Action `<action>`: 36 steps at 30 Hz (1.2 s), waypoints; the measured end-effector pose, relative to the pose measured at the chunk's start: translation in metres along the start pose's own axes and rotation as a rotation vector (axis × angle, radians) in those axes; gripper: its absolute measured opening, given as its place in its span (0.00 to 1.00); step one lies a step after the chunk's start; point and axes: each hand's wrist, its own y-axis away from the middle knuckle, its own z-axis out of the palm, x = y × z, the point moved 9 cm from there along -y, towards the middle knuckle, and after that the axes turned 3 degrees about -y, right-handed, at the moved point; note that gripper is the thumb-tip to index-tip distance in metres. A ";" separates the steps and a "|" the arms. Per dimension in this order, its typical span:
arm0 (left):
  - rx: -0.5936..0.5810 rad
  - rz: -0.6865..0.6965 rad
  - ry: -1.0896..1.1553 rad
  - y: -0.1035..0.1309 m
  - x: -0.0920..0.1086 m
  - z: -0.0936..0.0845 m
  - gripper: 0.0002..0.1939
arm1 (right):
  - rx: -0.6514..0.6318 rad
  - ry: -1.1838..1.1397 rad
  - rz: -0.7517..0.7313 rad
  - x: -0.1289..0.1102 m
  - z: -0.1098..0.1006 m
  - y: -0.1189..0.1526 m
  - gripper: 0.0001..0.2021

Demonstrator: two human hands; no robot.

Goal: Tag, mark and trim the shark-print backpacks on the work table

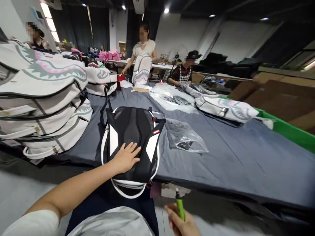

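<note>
A black backpack [133, 123] with white side patches and white piping lies with its back panel and straps up on the dark cloth-covered table, close to me. My left hand [126, 159] rests flat on the back panel, fingers spread. Below the table's front edge, my right hand [183, 223] is closed around a bright green, pen-like tool [180, 207] with a dark tip, held upright. Its exact kind I cannot make out. A small red and white label [156, 132] shows on the right strap.
Stacked light backpacks [41, 98] with shark-mouth prints stand at the left. A clear plastic bag [185, 136] lies right of the black backpack. Another printed backpack [227, 106] lies farther right, near a green bin [290, 131]. Co-workers stand and sit across the table [236, 157].
</note>
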 end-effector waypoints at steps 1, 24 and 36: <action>0.017 0.011 -0.037 0.008 0.005 0.004 0.28 | 0.113 0.073 -0.156 -0.034 0.000 0.003 0.17; 0.392 0.318 -0.169 -0.043 0.011 -0.038 0.25 | 0.570 0.365 -0.657 -0.123 0.055 -0.067 0.15; -0.068 0.672 -0.402 -0.121 0.080 -0.007 0.23 | 0.355 -0.224 -0.660 -0.110 0.021 -0.099 0.22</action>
